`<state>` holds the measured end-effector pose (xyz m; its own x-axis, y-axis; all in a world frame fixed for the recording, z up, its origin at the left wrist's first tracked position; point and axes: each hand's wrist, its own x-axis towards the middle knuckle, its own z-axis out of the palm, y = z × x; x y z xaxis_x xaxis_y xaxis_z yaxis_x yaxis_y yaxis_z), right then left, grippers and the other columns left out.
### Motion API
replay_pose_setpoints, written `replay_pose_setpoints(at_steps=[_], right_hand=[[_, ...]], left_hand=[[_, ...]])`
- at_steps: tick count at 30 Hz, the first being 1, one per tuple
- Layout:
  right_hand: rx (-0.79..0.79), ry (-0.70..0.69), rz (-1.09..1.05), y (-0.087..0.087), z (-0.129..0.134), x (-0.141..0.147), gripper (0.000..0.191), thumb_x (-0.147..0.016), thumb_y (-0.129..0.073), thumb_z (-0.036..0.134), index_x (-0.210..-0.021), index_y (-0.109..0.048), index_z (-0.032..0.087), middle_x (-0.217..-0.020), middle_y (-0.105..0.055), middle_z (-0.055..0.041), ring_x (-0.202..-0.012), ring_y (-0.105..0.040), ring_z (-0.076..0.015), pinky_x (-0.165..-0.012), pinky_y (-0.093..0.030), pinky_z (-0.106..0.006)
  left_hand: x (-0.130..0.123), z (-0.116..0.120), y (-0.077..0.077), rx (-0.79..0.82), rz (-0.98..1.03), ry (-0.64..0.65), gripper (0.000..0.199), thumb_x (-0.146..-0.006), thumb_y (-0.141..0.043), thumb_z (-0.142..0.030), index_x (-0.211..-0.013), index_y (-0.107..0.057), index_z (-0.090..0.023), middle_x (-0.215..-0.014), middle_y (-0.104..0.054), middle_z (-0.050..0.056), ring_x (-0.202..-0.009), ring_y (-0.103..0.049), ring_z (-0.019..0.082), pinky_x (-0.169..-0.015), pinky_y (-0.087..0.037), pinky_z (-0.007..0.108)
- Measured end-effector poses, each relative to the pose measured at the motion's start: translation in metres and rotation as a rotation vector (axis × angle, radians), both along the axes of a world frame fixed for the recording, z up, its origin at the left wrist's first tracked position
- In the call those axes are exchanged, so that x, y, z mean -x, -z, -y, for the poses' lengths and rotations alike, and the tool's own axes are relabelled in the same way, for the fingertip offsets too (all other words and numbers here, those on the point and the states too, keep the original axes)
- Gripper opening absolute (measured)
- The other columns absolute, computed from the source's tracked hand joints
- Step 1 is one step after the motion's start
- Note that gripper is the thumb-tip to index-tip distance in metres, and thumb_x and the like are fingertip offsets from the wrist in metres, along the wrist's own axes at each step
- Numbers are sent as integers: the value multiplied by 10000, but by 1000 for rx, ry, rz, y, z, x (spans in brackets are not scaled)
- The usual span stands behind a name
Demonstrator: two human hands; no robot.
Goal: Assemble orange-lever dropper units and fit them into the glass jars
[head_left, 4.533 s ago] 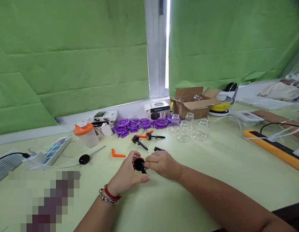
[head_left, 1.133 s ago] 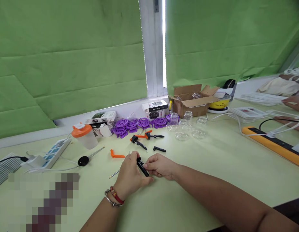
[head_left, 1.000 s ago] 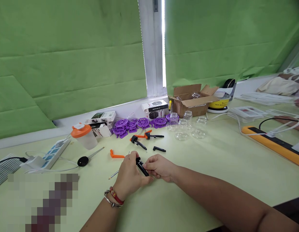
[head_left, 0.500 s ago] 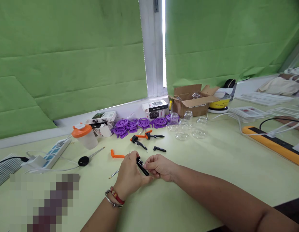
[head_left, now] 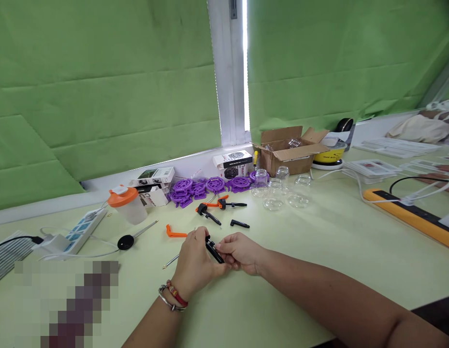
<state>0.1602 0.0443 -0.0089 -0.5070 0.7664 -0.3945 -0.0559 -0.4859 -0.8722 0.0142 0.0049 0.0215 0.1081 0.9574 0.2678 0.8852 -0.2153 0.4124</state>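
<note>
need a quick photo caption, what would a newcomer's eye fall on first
Probably the green sheets filling most of the upper view. Next, likely the bright purple parts strewn along the back of the table. Then the left hand, holding a black piece at lower centre, right hand alongside.

I have open worktop between the right forearm and the orange bar. Beyond the hands, a loose black part and then clear jars stand in my way; leftward, an orange L-shaped piece and a metal rod block low passage.
</note>
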Motion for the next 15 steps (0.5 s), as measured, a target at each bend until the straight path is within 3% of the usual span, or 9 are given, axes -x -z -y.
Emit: replay_pose_setpoints(at_steps=[15], right_hand=[[-21,-26,67,-5,3,1,244,-790,-550,173,-552,-502,149,-405,-446,51,-303,-304,-39,-318,-207,-190]], left_hand=[[-1,0,0,-28,-42,7,609,-478,-700,-556,-888,-410,-210,-812,-534,39,-768,-551,249,-616,-430,339]])
